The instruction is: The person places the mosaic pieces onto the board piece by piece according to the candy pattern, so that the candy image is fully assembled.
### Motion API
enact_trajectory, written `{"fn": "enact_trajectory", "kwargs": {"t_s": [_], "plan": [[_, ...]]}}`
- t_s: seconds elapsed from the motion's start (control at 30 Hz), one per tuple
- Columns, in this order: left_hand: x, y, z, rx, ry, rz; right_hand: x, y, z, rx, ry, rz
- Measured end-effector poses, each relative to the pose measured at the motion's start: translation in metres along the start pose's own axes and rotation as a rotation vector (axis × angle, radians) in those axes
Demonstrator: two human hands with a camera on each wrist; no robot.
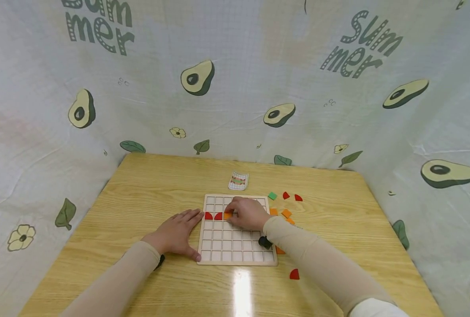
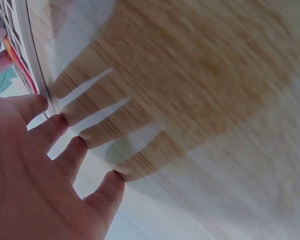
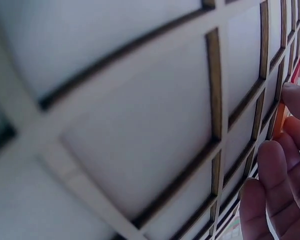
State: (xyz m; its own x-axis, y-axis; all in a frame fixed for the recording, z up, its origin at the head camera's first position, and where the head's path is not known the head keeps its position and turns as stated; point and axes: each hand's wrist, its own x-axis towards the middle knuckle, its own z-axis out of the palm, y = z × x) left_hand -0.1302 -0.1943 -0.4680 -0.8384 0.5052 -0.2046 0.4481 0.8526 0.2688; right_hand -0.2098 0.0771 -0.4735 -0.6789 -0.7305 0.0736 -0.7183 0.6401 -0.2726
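Note:
A wooden grid board (image 1: 236, 263) with pale square cells lies on the table. Two red quarter-round tiles (image 1: 218, 216) sit side by side at the left of its second row from the back. Just right of them, an orange square tile (image 1: 227, 216) is between the thumb and fingers of my right hand (image 1: 247, 213), at the third cell. The right wrist view shows this orange tile (image 3: 280, 119) edge-on at the fingertips. My left hand (image 1: 178, 234) is spread flat at the board's left side, fingertips and thumb touching its edge.
Behind the board lies a small pattern card (image 1: 238, 180). A green tile (image 1: 272, 195), two red quarter-round tiles (image 1: 298, 198) and several orange tiles (image 1: 286, 213) lie to the right, some partly behind the right forearm. Another red tile (image 1: 294, 274) is nearer the front.

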Motion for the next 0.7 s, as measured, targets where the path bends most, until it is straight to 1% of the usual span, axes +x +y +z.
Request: {"fn": "enact_trajectory", "kwargs": {"t_s": [0.17, 0.27, 0.33, 0.4, 0.47, 0.57, 0.63, 0.7], "plan": [[0.001, 0.002, -0.001, 0.001, -0.003, 0.002, -0.002, -0.002, -0.003, -0.012, 0.001, -0.003], [0.001, 0.003, -0.002, 0.002, -0.002, 0.005, -0.003, 0.001, -0.004, -0.017, 0.001, -0.01], [0.0, 0.004, -0.002, 0.001, -0.002, 0.002, -0.006, 0.005, -0.005, -0.011, -0.006, 0.002], [-0.001, 0.005, -0.003, -0.004, -0.004, 0.001, -0.012, 0.011, -0.012, 0.01, -0.026, 0.025], [-0.001, 0.005, -0.003, -0.011, -0.005, -0.002, -0.022, 0.017, -0.024, 0.041, -0.048, 0.059], [-0.002, 0.005, -0.003, -0.011, -0.006, -0.006, -0.045, 0.034, -0.044, 0.076, -0.06, 0.106], [-0.002, 0.005, -0.003, -0.012, -0.005, -0.008, -0.063, 0.048, -0.054, 0.088, -0.045, 0.134], [-0.002, 0.004, -0.002, -0.009, -0.006, -0.007, -0.081, 0.066, -0.06, 0.082, -0.02, 0.166]]}}
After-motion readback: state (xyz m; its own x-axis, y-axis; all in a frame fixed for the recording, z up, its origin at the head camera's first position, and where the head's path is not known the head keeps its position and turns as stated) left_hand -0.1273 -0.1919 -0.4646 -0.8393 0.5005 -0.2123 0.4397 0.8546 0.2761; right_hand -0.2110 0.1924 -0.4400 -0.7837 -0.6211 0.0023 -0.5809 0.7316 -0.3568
